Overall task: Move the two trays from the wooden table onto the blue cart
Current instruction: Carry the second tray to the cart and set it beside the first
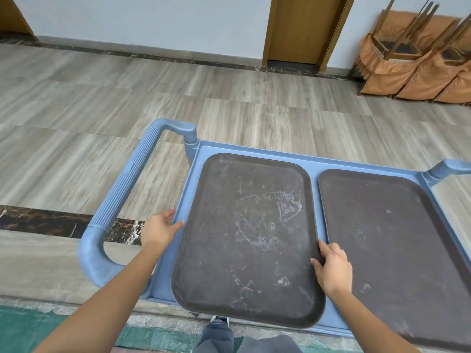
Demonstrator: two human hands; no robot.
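Note:
Two dark scuffed trays lie side by side on the blue cart (193, 174). The left tray (249, 238) overhangs the cart's near edge a little. The right tray (397, 245) runs out of view at the lower right. My left hand (160, 229) sits at the left tray's left rim, fingers spread, thumb touching the edge. My right hand (331, 271) rests on that tray's right rim, thumb on top and fingers curled over the edge, between the two trays. The wooden table is out of view.
The cart's ribbed blue handle (127, 194) sticks out to the left; a second handle (448, 169) shows at the right. Stacked orange-covered chairs (418, 62) stand at the back right beside a wooden door (303, 29). My legs (216, 337) are close to the cart.

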